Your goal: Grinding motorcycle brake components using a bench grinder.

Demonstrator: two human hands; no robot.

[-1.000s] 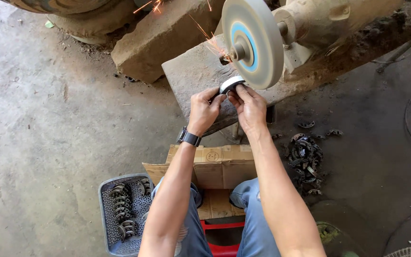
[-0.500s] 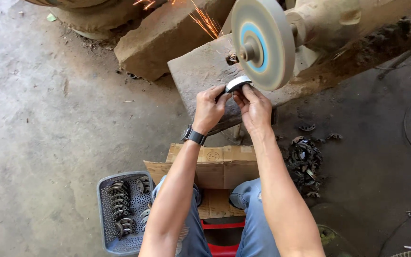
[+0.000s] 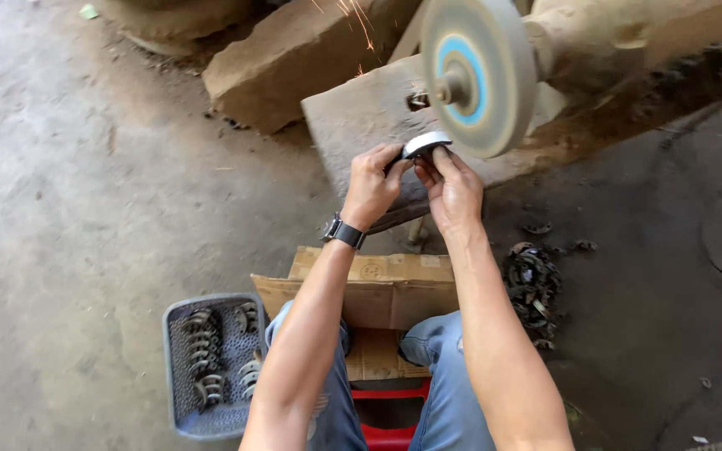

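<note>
Both my left hand [image 3: 371,185] and right hand [image 3: 453,185] pinch the metal ring [image 3: 424,144] against the spinning grinding wheel [image 3: 476,75] (sparks flying); it probably snatches if my grip slackens.

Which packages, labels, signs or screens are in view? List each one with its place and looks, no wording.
Cardboard box: on the floor before the person's knees, flat brown flaps open, a small round printed mark on its top edge.
Round label: on the face of the grinding wheel, a blue ring around the hub.
No signs or screens.
</note>
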